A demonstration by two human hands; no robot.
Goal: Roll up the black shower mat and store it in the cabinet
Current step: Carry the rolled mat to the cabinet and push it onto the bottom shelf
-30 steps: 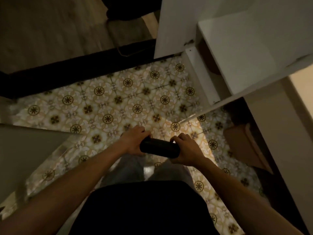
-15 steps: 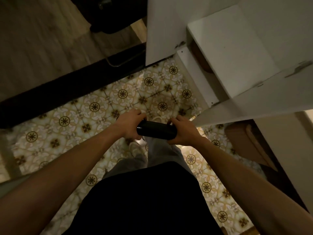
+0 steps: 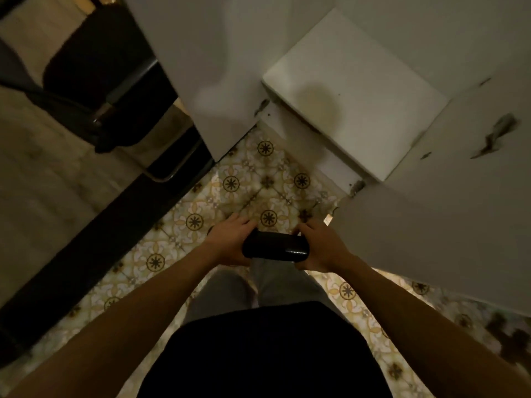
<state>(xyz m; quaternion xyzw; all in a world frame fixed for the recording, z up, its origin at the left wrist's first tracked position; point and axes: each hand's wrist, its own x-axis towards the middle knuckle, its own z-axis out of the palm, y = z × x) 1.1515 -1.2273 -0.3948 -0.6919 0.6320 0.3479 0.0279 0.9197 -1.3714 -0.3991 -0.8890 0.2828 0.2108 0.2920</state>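
Observation:
The black shower mat is rolled into a short tight cylinder and lies level in front of my waist. My left hand grips its left end and my right hand grips its right end. The white cabinet stands ahead and to the right, its shelf top lit. One open door juts out just right of my right hand, and another white door panel stands to the left of the shelf. The cabinet's inside is hidden from here.
Patterned yellow and white floor tiles lie under my feet. A black threshold strip runs diagonally at left, with wood floor beyond it. A dark chair with a metal frame stands at the upper left.
My view has swung up and towards the cabinet, which now fills more of the upper right. Both hands keep the same hold on the rolled mat.

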